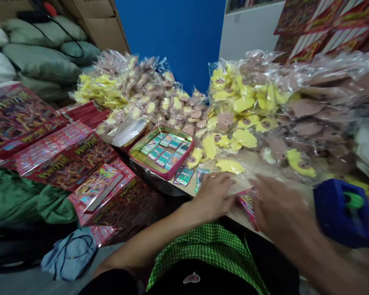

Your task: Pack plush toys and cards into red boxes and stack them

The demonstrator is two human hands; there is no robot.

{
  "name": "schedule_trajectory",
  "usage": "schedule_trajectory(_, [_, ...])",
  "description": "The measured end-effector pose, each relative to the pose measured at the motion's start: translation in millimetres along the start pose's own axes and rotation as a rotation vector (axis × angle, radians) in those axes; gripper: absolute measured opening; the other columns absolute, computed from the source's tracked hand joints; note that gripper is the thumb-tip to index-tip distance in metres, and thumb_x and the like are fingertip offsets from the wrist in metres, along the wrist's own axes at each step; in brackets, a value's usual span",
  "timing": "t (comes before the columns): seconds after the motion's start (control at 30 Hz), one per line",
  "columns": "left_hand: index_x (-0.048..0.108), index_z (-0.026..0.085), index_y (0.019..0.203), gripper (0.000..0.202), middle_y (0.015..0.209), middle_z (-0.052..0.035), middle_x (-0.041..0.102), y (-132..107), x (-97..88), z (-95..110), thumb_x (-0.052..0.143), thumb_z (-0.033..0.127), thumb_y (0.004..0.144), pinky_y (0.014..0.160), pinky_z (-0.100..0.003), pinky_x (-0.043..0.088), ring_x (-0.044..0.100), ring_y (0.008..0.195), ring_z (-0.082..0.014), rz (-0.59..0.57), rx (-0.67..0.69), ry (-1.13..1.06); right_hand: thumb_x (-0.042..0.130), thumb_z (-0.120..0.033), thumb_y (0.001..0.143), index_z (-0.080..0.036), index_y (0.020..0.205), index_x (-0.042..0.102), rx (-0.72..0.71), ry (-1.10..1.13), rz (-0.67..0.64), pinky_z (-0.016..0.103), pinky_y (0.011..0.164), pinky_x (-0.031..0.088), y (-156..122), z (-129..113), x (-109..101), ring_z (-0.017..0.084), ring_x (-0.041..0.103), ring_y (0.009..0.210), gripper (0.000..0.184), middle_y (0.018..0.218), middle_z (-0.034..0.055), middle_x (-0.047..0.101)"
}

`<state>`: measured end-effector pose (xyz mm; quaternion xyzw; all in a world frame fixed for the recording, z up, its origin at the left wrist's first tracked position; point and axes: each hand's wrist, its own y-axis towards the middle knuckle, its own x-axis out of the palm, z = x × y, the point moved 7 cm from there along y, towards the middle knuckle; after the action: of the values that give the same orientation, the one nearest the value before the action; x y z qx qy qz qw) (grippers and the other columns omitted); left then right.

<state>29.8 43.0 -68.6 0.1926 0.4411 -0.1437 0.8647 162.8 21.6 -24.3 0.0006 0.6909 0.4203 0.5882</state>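
My left hand [215, 193] is low over the table's front edge, fingers bent and a little apart, with nothing visible in them. To its right, my right hand [275, 205] is smeared by motion. It overlaps a red printed packet [247, 205] at the table edge; whether the fingers grip it I cannot tell. Green printed cards [185, 176] lie just left of my left hand, and another card [202, 178] is right by its knuckles. Further left, a pink-rimmed tin [164, 174] holds several green cards in rows.
Bagged yellow and brown animal-shaped pieces [246, 102] are heaped across the back. A blue tape dispenser [329, 213] stands at right. Red printed boxes [80, 159] are stacked at left, near filled sacks [43, 61]. A blue panel [172, 37] rises behind.
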Motion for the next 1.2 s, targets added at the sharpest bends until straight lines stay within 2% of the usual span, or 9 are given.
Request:
schedule_trajectory(0.07, [0.060,0.015,0.127,0.036,0.135,-0.0149,0.065,-33.7,-18.2,-41.1,0.051,0.013,0.092,0.111,-0.051,0.047,0.059,0.129,-0.0299,-0.073,0.049,0.143,0.044,-0.019,0.094,-0.004,0.127,0.064,-0.021,0.104,-0.131,0.052,0.095,0.054,3.9,-40.8,42.0,0.037,0.065,0.116,0.041,0.128,0.0251,0.068])
schedule_trajectory(0.17, [0.035,0.011,0.154,0.067,0.161,-0.0219,0.042,-76.3,-26.0,-101.2,0.055,0.021,0.090,0.118,-0.053,0.041,0.040,0.150,-0.0343,-0.172,0.086,0.306,0.060,-0.024,0.085,0.005,0.142,0.052,0.038,0.117,-0.315,0.055,0.104,0.047,1.3,-81.3,99.3,0.044,0.051,0.134,0.064,0.147,0.0311,0.053])
schedule_trajectory(0.3, [0.035,0.019,0.157,0.061,0.158,-0.0145,0.049,-103.7,-15.6,-137.1,0.048,0.015,0.097,0.120,-0.047,0.042,0.040,0.152,-0.0268,-0.132,0.189,0.383,0.058,-0.007,0.083,0.000,0.138,0.056,-0.055,0.033,-0.353,0.049,0.092,0.049,-15.9,-106.4,121.7,0.036,0.062,0.109,0.056,0.126,0.0260,0.066])
schedule_trajectory(0.4, [0.047,0.020,0.150,0.055,0.142,-0.0110,0.065,-103.9,-14.8,-133.2,0.042,0.005,0.098,0.114,-0.043,0.050,0.053,0.142,-0.0233,0.045,0.355,0.355,0.053,0.001,0.083,-0.006,0.115,0.067,-0.146,0.032,-0.304,0.042,0.075,0.048,-24.6,-107.8,113.2,0.029,0.060,0.085,0.036,0.102,0.0185,0.069])
schedule_trajectory(0.6, [0.064,0.016,0.128,0.031,0.118,-0.0111,0.077,-80.4,-23.8,-123.8,0.049,0.011,0.101,0.101,-0.038,0.059,0.073,0.114,-0.0207,0.287,0.417,0.312,0.053,0.003,0.083,-0.013,0.093,0.067,-0.077,0.118,-0.408,0.039,0.075,0.046,-3.6,-88.1,124.2,0.029,0.057,0.087,0.024,0.092,0.0136,0.065])
schedule_trajectory(0.8, [0.073,0.020,0.107,0.021,0.104,-0.0066,0.079,-78.4,-48.3,-100.1,0.052,0.017,0.102,0.086,-0.032,0.063,0.076,0.098,-0.0192,0.374,0.266,0.231,0.055,0.005,0.075,-0.013,0.091,0.068,-0.010,0.161,-0.427,0.037,0.073,0.050,4.5,-81.8,114.2,0.028,0.061,0.089,0.028,0.095,0.0142,0.066])
schedule_trajectory(0.93, [0.075,0.020,0.100,0.010,0.089,-0.0022,0.077,-72.7,-83.4,-87.1,0.067,0.025,0.095,0.075,-0.027,0.062,0.073,0.080,-0.0163,0.682,-0.099,-0.242,0.046,-0.007,0.092,-0.016,0.091,0.068,0.398,0.549,-0.288,0.038,0.077,0.054,11.1,-35.5,89.3,0.025,0.064,0.084,0.023,0.088,0.0109,0.066])
schedule_trajectory(1.1, [0.074,0.016,0.086,0.024,0.076,-0.0016,0.073,-13.1,-30.1,-52.7,0.076,0.040,0.086,0.064,-0.026,0.061,0.068,0.066,-0.0148,0.384,-0.259,-0.832,0.041,-0.039,0.101,-0.020,0.096,0.065,0.677,1.106,-0.218,0.027,0.060,0.055,1.9,11.9,64.2,0.018,0.064,0.070,0.032,0.081,0.0027,0.067])
schedule_trajectory(1.2, [0.071,0.015,0.099,0.029,0.087,-0.0046,0.068,35.1,8.5,-20.9,0.070,0.043,0.090,0.065,-0.027,0.059,0.065,0.072,-0.0149,0.249,-0.158,-0.769,0.047,-0.036,0.094,-0.020,0.094,0.066,0.776,0.907,-0.113,0.028,0.061,0.051,-19.5,57.8,33.8,0.019,0.063,0.069,0.024,0.081,0.0039,0.070])
